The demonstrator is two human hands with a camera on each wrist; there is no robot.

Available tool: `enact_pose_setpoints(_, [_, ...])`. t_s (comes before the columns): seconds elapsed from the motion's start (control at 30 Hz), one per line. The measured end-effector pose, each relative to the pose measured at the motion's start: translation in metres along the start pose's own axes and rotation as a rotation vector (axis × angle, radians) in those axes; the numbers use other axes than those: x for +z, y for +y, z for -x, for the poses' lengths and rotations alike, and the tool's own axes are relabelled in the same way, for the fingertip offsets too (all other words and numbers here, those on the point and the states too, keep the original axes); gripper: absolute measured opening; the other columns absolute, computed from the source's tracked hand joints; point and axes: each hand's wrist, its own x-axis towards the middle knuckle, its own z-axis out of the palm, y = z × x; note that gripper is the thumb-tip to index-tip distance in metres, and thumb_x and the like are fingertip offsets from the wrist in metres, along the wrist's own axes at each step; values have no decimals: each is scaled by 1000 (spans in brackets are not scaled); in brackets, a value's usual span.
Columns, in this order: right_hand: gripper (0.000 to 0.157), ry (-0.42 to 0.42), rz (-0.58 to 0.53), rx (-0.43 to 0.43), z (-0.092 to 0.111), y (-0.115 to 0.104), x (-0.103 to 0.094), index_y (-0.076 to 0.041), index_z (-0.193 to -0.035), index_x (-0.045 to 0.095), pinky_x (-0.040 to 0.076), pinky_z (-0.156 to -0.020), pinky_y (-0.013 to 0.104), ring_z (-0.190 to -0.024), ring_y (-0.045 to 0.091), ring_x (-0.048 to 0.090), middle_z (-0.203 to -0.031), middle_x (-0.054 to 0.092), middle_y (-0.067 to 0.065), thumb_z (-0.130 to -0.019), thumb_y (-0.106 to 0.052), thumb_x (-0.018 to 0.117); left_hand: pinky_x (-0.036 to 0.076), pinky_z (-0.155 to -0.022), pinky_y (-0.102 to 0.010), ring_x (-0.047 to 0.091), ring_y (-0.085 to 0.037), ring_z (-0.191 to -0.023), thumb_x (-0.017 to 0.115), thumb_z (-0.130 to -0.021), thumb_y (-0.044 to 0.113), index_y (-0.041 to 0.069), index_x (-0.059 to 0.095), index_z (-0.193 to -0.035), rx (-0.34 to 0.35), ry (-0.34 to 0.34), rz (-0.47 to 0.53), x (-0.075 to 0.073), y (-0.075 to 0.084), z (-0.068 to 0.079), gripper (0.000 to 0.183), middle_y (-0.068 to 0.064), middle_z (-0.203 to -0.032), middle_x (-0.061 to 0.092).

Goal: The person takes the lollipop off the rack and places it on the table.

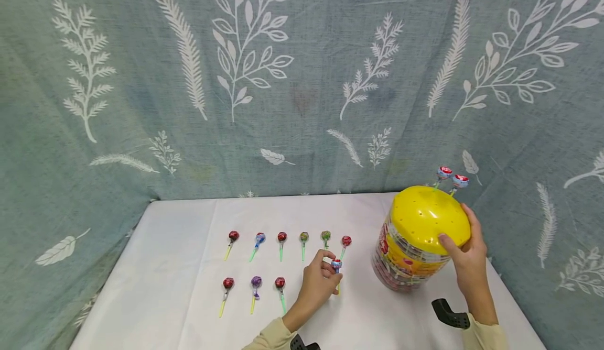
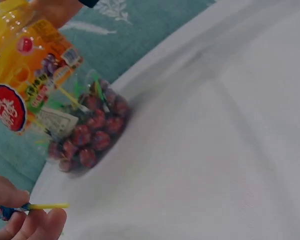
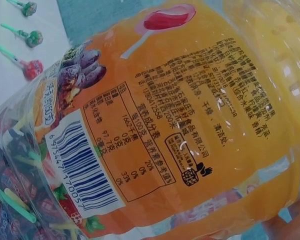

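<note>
Between thumb and fingers, my left hand (image 1: pixel 317 283) pinches a lollipop (image 1: pixel 336 265) with a blue and red wrapper. Its yellow stick (image 2: pixel 50 206) points out past the fingertips in the left wrist view. My right hand (image 1: pixel 472 263) grips the top of a big clear plastic jar (image 1: pixel 394 253), thumb on the yellow lid (image 1: pixel 420 211) and fingers round its far side. Two lollipops (image 1: pixel 444 172) stand with their sticks in the lid's small holes. Through the clear wall, many red-wrapped lollipops (image 2: pixel 97 120) show in the jar's lower part.
On the white-covered table (image 1: pixel 160 266) lie two rows of lollipops. The back row runs from a dark red one (image 1: pixel 233 236) to a red one (image 1: pixel 346 241) beside my left hand; a purple one (image 1: pixel 256 282) lies in the front row. A leaf-patterned curtain (image 1: pixel 302 88) hangs behind.
</note>
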Motion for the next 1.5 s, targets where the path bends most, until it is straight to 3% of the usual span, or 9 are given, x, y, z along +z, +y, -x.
enact_pose_setpoints(0.1, [73, -3, -5, -14, -2, 0, -2, -28, -150, 23, 42, -85, 8, -109, 14, 44, -136, 37, 4, -91, -2, 57, 50, -41, -23, 58, -12, -43, 70, -77, -8, 1, 55, -110, -2, -8, -46, 2, -11, 1, 38, -7, -75, 56])
enact_pose_setpoints(0.47, [72, -57, 1, -48, -6, 6, -11, -24, -150, 24, 44, -83, 9, -105, 12, 48, -130, 41, 0, -91, 1, 56, 46, -33, -25, 50, -5, -35, 72, -69, -11, 4, 59, -97, -96, 2, -166, 3, -33, 14, 35, -1, -63, 50])
enact_pose_setpoints(0.9, [73, -54, 21, -53, -8, 6, -12, -25, -150, 24, 44, -83, 8, -106, 12, 48, -132, 40, 0, -90, 1, 57, 45, -32, -26, 52, -8, -39, 72, -72, -8, -1, 57, -103, -168, -17, -179, 6, -33, 15, 35, -2, -60, 50])
enact_pose_setpoints(1.27, [73, -52, 6, -67, -9, 8, -11, -25, -149, 25, 44, -84, 9, -106, 12, 48, -130, 41, -1, -89, 2, 57, 39, -27, -25, 40, -3, -29, 72, -75, -3, -2, 58, -105, -88, -29, -272, 0, -28, 11, 34, 2, -59, 45])
enact_pose_setpoints(1.5, [74, -49, 4, -65, -9, 10, -11, -25, -149, 25, 44, -83, 9, -106, 12, 48, -130, 41, -2, -89, 2, 57, 35, -37, -18, 41, 0, -41, 71, -74, -3, -1, 62, -99, 59, -15, -309, -4, -2, -2, 27, 3, -60, 47])
